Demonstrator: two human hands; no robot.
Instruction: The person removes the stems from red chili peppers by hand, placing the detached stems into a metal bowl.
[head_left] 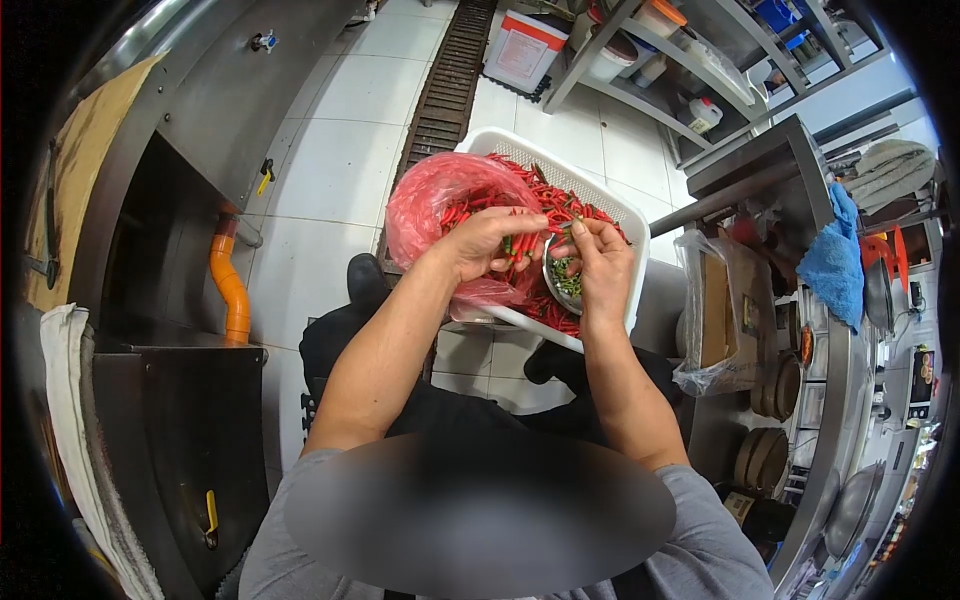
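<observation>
My left hand is closed around several red chili peppers, over a white plastic basket. Close beside it, my right hand pinches at a chili's stem end, thumb and finger together. Loose red chilies fill much of the basket. A pink plastic bag, open and holding more chilies, lies at the basket's left side. Under my right hand sits a small bowl with green stems in it, partly hidden by the fingers.
A floor drain grate runs across white tiles beyond the basket. Steel cabinets with an orange pipe stand left. On the right are a steel shelf, a bagged cardboard box and a blue cloth.
</observation>
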